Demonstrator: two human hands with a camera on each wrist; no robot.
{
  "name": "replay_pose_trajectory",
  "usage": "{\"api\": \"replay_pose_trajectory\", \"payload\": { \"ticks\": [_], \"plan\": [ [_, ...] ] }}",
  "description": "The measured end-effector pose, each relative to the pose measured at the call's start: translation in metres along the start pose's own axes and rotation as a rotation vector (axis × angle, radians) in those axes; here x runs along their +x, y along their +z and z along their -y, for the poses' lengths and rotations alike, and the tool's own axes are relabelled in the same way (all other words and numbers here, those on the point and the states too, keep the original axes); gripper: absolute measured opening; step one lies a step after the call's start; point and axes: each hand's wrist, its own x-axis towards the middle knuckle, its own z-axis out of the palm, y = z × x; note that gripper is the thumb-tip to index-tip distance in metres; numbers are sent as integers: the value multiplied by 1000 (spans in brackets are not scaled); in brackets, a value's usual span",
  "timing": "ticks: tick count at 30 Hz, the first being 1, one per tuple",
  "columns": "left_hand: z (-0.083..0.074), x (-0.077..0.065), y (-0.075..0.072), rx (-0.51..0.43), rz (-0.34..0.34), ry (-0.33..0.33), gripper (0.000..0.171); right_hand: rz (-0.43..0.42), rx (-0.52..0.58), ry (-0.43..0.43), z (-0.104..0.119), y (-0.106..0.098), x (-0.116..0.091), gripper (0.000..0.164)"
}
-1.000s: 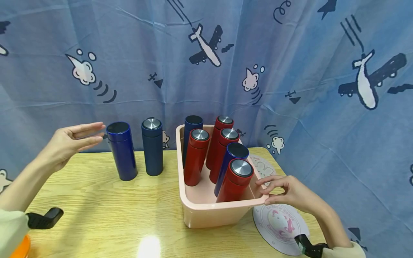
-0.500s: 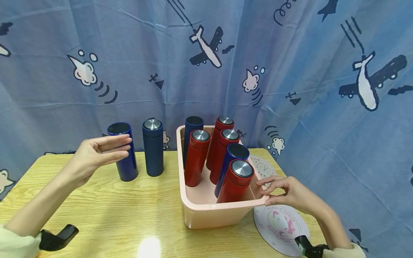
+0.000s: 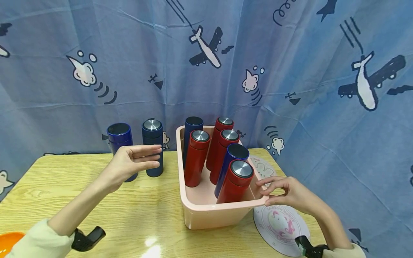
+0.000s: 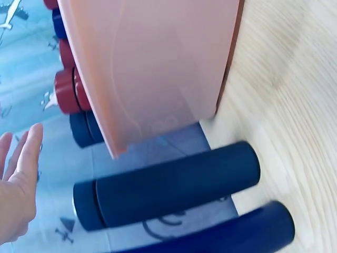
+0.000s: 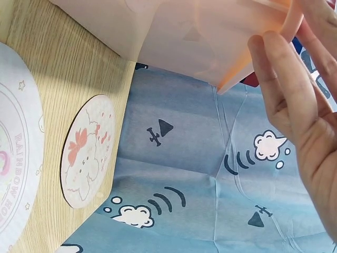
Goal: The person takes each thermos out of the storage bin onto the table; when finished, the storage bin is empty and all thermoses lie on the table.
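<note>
My left hand (image 3: pixel 132 163) is in the air with fingers extended and nothing in them. In the head view it overlaps a bright blue thermos (image 3: pixel 119 136) and reaches across a dark navy thermos (image 3: pixel 152 136) with a silver lid. Both flasks stand upright on the table. My right hand (image 3: pixel 284 191) pinches the near right corner of a pink plastic bin (image 3: pixel 213 216), thumb outside and fingers over the rim. Upright in the bin are several red thermoses (image 3: pixel 196 159), another bright blue thermos (image 3: pixel 237 151) and another navy thermos (image 3: pixel 193 123).
Right of the bin, a round unicorn mat (image 3: pixel 280 229) and a round bunny mat (image 5: pixel 87 153) lie on the wooden table (image 3: pixel 80 193). An orange object (image 3: pixel 9 242) shows at the lower left. A blue curtain (image 3: pixel 145 53) with airplane prints hangs behind.
My left hand has moved right, from beside the bright blue thermos across to the front of the navy one. My right hand keeps its hold on the bin's rim. The flasks stay put.
</note>
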Motion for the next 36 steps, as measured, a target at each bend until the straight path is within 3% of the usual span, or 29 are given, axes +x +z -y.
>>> {"api": "replay_pose_trajectory", "payload": {
  "ticks": [10,14,21,26,32,36],
  "plan": [
    [10,25,36,-32,20,-22,52,-2,-6,-6,-1,0,0,17],
    [12,37,48,-34,-2,-32,53,-1,-4,-1,-1,0,0,17],
    [14,61,58,20,-79,-78,59,-1,0,12,0,0,-1,17],
    [18,79,60,71,-107,-45,61,-2,2,13,0,-1,-1,18],
    [28,103,52,3,-16,69,63,6,25,12,-2,0,-1,17],
    [32,115,46,-49,66,82,61,-2,16,11,-2,-1,-1,18]
  ]
}}
